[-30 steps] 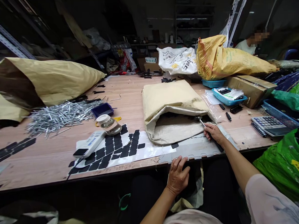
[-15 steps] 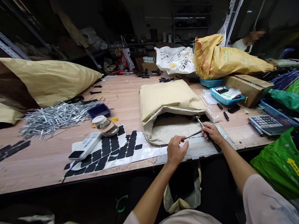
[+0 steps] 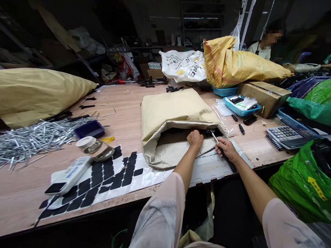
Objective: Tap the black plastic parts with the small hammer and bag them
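Note:
A beige paper-like sack (image 3: pixel 175 105) lies flat on the bench with its mouth facing me. My left hand (image 3: pixel 195 138) is at that mouth, fingers curled closed; whatever they may hold is hidden. Close by on the right, my right hand (image 3: pixel 227 149) grips a tool with a black handle and a silver shaft (image 3: pixel 214 137). The tool's far end points into the right side of the sack's mouth, where its shape is hard to make out. Dark contents show dimly inside the sack.
Left of the sack are a pile of metal rods (image 3: pixel 37 138), a dark blue tray (image 3: pixel 89 129), a clear jar (image 3: pixel 96 149) and a white device (image 3: pixel 70 175). To the right are a calculator (image 3: pixel 285 135), a blue basket (image 3: pixel 243 105) and a green bag (image 3: pixel 307 180). A person sits far right.
My left hand has moved forward into the sack's mouth, and its fingers have curled closed. My right hand keeps hold of the tool. The view has shifted to the right.

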`<state>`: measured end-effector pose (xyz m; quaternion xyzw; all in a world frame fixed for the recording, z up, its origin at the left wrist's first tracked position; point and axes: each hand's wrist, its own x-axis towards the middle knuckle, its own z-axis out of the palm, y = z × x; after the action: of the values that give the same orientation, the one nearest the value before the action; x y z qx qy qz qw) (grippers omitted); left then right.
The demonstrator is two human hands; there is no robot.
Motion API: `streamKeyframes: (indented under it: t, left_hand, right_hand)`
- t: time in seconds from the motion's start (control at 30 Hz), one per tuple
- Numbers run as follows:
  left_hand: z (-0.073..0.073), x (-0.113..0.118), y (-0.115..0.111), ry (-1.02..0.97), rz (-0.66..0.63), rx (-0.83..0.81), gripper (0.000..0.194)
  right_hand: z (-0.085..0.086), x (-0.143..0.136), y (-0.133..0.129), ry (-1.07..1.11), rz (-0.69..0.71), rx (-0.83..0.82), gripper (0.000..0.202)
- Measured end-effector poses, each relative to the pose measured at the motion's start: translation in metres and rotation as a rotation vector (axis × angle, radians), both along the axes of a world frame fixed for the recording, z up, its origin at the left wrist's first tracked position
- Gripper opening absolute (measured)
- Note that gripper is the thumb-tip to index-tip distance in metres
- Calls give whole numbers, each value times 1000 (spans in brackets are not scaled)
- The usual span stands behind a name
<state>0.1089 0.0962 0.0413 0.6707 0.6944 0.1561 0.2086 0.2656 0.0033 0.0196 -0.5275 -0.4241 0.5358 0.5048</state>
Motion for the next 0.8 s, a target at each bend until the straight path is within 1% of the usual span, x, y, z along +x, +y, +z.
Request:
streamKeyframes:
  t: [0.07, 0.1, 0.17, 0.23, 0.3, 0.37, 0.4, 0.47, 0.57, 0.67, 0.8]
  left_hand:
    - [-1, -13, -6, 44, 22, 21, 25]
    - [0, -23, -10, 64, 8, 48, 25]
    - [1, -50, -22, 86, -62, 123, 26]
    - [3, -84, -36, 89, -149, 190, 23]
    - [4, -116, -50, 85, -246, 207, 20]
    - [4, -137, -62, 88, -312, 192, 16]
    - [2, -142, -67, 86, -324, 189, 15]
    - [-2, -140, -72, 64, -301, 201, 17]
    - [-11, -122, -73, -12, -229, 208, 21]
    - [-18, -108, -72, -103, -176, 187, 17]
    - [-22, -109, -70, -177, -194, 159, 18]
  right_hand:
    - [0, 0, 0, -4, -2, -2, 52]
    - [1, 0, 0, -6, -4, -1, 52]
    - [1, 0, -1, -13, -7, -2, 52]
    - [1, 0, -1, -23, -7, -6, 52]
    - [1, 0, -2, -35, 0, -3, 52]
    - [1, 0, -2, -50, 8, 5, 52]
    - [2, 0, -2, -59, 13, 8, 52]
    - [3, 0, -3, -80, 15, 5, 53]
    - [5, -1, -5, -116, 3, -2, 60]
    - [7, -4, -9, -174, -2, 5, 65]
    - [12, -15, -17, -312, 10, 12, 65]
